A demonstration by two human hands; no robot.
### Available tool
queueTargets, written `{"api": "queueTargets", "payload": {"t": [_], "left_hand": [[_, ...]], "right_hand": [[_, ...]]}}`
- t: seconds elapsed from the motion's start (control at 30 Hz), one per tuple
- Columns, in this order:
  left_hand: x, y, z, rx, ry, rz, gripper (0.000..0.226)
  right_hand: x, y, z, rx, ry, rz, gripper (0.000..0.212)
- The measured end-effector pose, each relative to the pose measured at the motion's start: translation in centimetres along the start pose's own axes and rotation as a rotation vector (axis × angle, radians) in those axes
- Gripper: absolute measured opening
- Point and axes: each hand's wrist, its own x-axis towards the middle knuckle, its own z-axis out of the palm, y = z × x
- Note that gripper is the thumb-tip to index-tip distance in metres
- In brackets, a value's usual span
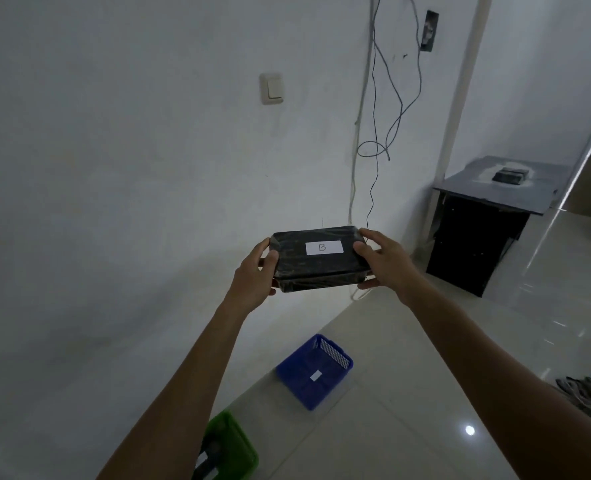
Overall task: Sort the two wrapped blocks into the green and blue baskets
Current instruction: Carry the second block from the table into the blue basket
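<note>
Holding the wrapped block mid-frame between left hand and right hand, label B up, seemingly to read it above the blue basket

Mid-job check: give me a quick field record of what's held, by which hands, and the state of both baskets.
held item: black plastic-wrapped block with white label marked B
left hand: grips the block's left end
right hand: grips the block's right end
block position: in the air, in front of the white wall
blue plastic basket: on the tiled floor, holds no block, white tag on its base
green plastic basket: on the floor, partly hidden by the left forearm, something dark with a white label inside
small dark table: by the wall, a dark object on top
</note>
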Motion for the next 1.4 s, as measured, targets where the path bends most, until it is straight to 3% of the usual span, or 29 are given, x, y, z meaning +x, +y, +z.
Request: {"api": "queueTargets", "payload": {"t": [0.3,0.77,1.2,1.4], "left_hand": [[14.0,0.0,9.8,-0.015,0.12,-0.094,0.047],[32.2,-5.5,14.9,-0.061,0.247,-0.218,0.048],[40.0,-11.7,21.8,-0.142,0.32,-0.462,0.057],[40.7,-17.3,25.6,-0.151,0.373,-0.61,0.059]], "right_hand": [[18.2,3.3,-5.8,-0.013,-0.136,0.01,0.044],[41.6,7.4,-4.4,-0.033,-0.352,0.026,0.043],[56.4,16.8,-1.6,-0.124,-0.697,0.099,0.059],[59.0,23.2,0.3,-0.127,-0.761,0.175,0.06]]}}
